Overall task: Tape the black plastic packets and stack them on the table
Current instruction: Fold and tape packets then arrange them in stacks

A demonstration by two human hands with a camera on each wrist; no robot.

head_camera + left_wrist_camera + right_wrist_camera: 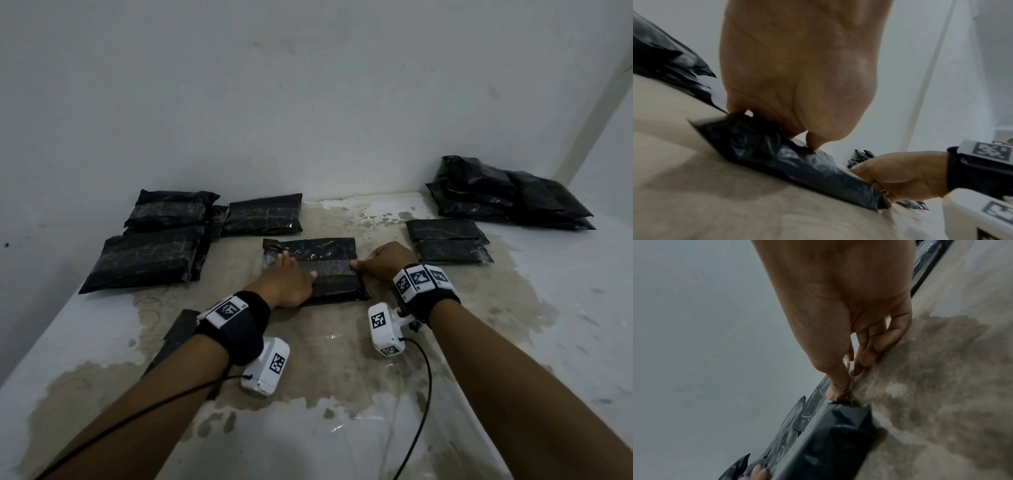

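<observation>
A black plastic packet [318, 250] [787, 162] [828, 434] lies flat at the table's middle, with a strip of clear tape [329, 269] running across its top. My left hand [291, 279] [797, 65] lies on the packet's left half, its fingers straight and pressing down. My right hand [385, 260] [900, 175] [838, 305] sits at the packet's right edge. Its thumb presses onto the tape end there and its fingers curl under against the table, pinching what looks like the clear tape end.
Taped packets lie in stacks at the left [147, 257] [171, 209] and beside them [263, 214]. Two more packets [448, 241] sit right of my right hand, and a looser heap [507, 195] lies in the back right corner. A dark flat piece [178, 335] lies under my left forearm. The wall [308, 102] stands close behind.
</observation>
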